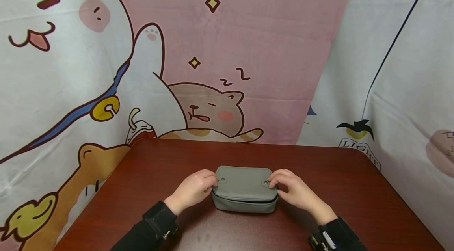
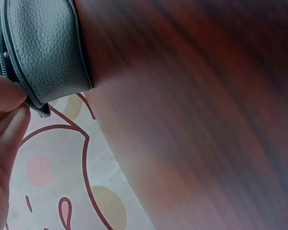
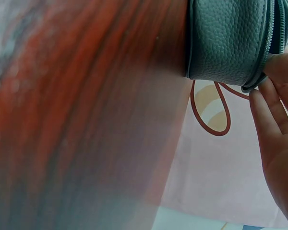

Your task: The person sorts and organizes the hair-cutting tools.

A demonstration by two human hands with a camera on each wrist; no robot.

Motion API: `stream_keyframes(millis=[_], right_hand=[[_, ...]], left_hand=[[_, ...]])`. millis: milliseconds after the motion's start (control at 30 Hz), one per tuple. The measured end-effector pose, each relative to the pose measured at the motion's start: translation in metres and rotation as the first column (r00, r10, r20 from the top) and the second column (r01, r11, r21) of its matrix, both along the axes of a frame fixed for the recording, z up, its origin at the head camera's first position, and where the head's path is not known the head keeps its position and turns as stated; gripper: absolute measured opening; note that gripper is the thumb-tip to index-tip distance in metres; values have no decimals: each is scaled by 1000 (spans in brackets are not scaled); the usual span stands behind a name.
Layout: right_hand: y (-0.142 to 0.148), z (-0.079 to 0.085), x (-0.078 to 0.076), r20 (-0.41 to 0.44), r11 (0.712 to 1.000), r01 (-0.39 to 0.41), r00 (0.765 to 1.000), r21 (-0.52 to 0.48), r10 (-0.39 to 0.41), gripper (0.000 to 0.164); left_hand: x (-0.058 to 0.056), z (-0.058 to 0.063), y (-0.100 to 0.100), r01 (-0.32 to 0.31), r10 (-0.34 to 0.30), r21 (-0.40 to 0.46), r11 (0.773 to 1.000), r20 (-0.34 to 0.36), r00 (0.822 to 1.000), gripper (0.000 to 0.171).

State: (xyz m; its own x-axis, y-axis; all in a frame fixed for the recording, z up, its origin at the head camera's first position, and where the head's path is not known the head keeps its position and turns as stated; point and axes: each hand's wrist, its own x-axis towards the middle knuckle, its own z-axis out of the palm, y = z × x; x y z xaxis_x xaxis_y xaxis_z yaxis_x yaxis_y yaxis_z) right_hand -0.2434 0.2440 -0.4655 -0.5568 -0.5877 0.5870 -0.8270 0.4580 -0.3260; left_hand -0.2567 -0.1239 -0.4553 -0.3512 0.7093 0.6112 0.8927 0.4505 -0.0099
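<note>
A grey-green leather-look zip case [image 1: 244, 183] sits on the table, its lid lowered and a dark gap showing along the front edge. At its left end my left hand [image 1: 193, 188] pinches the edge by the lid; in the left wrist view the thumb [image 2: 7, 93] lies at the parted zipper [image 2: 14, 57]. My right hand [image 1: 296, 188] pinches the opposite end, fingertips beside a snap stud on the lid. Unzipped teeth [image 3: 270, 28] also show at that end in the right wrist view, with the thumb [image 3: 282, 69] against them.
The reddish-brown wooden table [image 1: 170, 160] extends around the case on every side. Behind it hangs a pink and white cloth [image 1: 276, 66] with cartoon animals, and a pale cloth [image 1: 408, 85] covers the right side.
</note>
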Motion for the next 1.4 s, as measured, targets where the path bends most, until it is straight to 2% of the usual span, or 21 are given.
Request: stream_keyframes(millis=[300,667,867,1000,1133,1300,1400], right_hand=[[2,-1,0,7,1000,-14,1000,21,14,49],[3,1,5,34,999,0,999,46,-2,38],[2,2,4,20,999,10,1000,35,-10,35],[1,2,3,30,999,31,999,35,-32,33],[1,2,3,22,999,26,999,30,-26,32],[1,3,2,3,1000,12,1000,23,-12,33],[1,3,3,2,1000,17,1000,19,-18,35]], left_hand=[[2,-4,1,-6,6,-3,1000,-4,1000,30],[7,-3,1,-20,21,-34,999,29,999,24],[6,1,5,-53,54,-19,998,53,997,18],[7,7,14,-98,99,-18,995,91,991,18],[8,14,28,-156,165,-64,986,163,973,38],[7,19,46,-233,269,-174,957,229,936,86],[6,22,57,-259,317,-237,936,252,914,109]])
